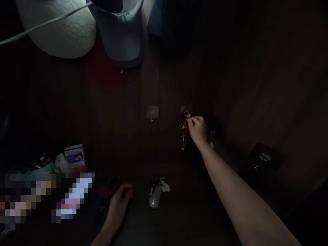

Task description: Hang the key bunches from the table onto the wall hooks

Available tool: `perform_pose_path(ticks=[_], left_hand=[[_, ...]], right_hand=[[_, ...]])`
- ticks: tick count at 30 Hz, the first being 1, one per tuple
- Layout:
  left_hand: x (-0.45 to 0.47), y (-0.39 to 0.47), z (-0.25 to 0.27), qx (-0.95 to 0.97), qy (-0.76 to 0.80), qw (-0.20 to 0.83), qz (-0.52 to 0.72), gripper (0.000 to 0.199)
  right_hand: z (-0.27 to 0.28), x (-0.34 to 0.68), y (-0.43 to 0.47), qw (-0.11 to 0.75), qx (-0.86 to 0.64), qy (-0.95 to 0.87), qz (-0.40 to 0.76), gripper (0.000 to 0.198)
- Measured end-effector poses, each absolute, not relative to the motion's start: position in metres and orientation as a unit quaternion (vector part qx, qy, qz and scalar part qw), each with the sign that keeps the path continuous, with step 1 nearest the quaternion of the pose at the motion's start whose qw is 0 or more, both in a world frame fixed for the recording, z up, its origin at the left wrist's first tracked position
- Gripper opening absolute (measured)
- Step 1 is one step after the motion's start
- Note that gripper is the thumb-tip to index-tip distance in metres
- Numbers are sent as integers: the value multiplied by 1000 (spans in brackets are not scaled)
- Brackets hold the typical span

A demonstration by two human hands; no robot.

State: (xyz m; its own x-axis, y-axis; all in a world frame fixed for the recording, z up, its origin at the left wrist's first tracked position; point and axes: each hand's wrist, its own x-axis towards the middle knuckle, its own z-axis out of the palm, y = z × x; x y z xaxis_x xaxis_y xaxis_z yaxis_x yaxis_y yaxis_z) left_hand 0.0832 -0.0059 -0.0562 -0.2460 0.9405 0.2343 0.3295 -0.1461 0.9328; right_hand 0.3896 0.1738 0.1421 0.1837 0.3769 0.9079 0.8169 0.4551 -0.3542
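My right hand (pixel 197 129) pinches the red strap of a bunch of keys (pixel 183 136) against the dark wooden back panel. The strap's top is right at a small wall hook (pixel 185 111); whether it hangs on the hook I cannot tell. Low on the left, my left hand (pixel 120 201) rests at the shelf with its fingers loosely bent and apart, holding nothing visible. Dark items (pixel 106 196) with metal clips lie beside it, too dim to name. To its right lies another key bunch (pixel 155 194) with a grey rounded fob and a pale tag.
A bare hook (pixel 152 112) is fixed left of the keys, and another hook (pixel 263 157) sits on the right wall. A yellow-tagged item (pixel 211 144) hangs behind my right wrist. Caps (pixel 120 41) hang above, near a white cable (pixel 46 25). Small boxes (pixel 75 158) stand left.
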Motion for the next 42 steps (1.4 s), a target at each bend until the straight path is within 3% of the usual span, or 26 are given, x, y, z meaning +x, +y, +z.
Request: perform_pose_path(ticks=[20, 28, 34, 42], left_hand=[[82, -4, -60, 540, 588, 286, 530, 26], [83, -5, -57, 552, 594, 276, 516, 23], [82, -5, -59, 550, 594, 285, 514, 25], [84, -6, -55, 549, 587, 287, 522, 22]], right_hand=[[110, 379, 180, 508, -569, -629, -151, 22], [87, 374, 163, 560, -518, -626, -163, 18], [101, 372, 148, 598, -491, -608, -178, 34], [113, 365, 148, 491, -557, -640, -199, 46]])
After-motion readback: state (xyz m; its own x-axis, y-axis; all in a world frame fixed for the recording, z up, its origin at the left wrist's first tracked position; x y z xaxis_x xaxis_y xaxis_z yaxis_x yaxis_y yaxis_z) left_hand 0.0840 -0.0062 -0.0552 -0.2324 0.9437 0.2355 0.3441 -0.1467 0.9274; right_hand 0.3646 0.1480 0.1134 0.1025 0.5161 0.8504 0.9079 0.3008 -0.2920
